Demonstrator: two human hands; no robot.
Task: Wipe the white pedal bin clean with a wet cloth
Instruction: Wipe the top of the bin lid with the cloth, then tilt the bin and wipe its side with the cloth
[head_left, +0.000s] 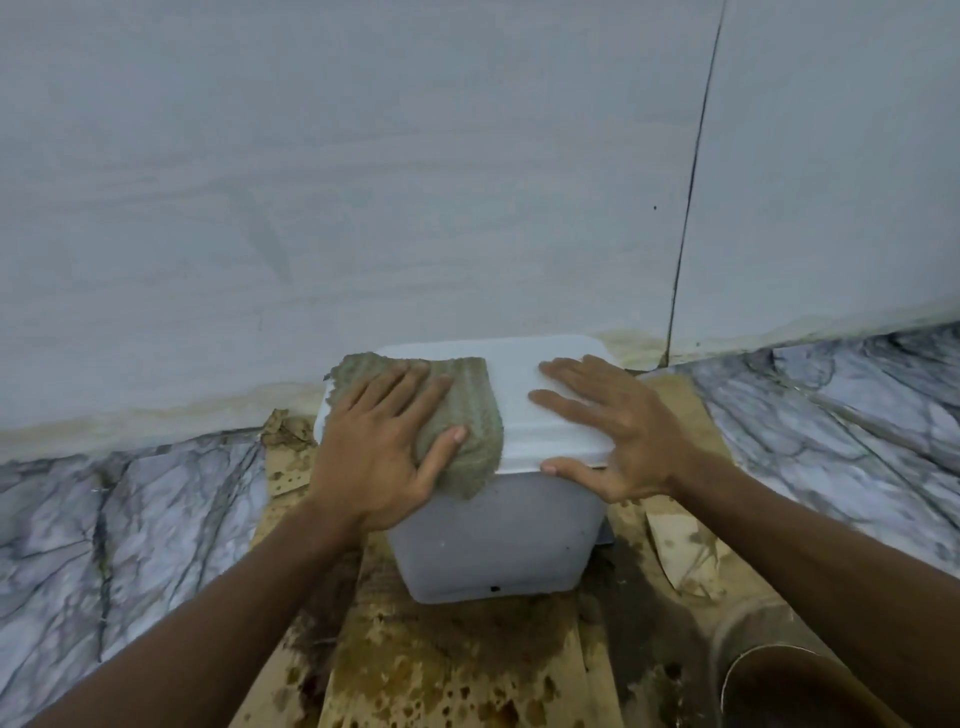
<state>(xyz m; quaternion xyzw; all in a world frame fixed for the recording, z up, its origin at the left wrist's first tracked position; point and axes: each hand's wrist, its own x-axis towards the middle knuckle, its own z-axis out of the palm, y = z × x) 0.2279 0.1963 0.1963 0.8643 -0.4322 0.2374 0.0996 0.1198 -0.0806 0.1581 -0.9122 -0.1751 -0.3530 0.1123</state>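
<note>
Fingers of the left hand (374, 441) are pressing flat on the wet cloth (467, 410) atop the white pedal bin (493, 545) — wall (363, 208) just behind it — while the open right hand (608, 431) is bracing its lid (519, 379), since a hard shove is probably risking it skidding.

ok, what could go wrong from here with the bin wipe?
The cloth looks dirty, so the left hand pressing it may smear the lid rather than clean it. The pedal bin stands on stained, soggy-looking cardboard and could slide under a push, though the right hand braces the lid.
</note>
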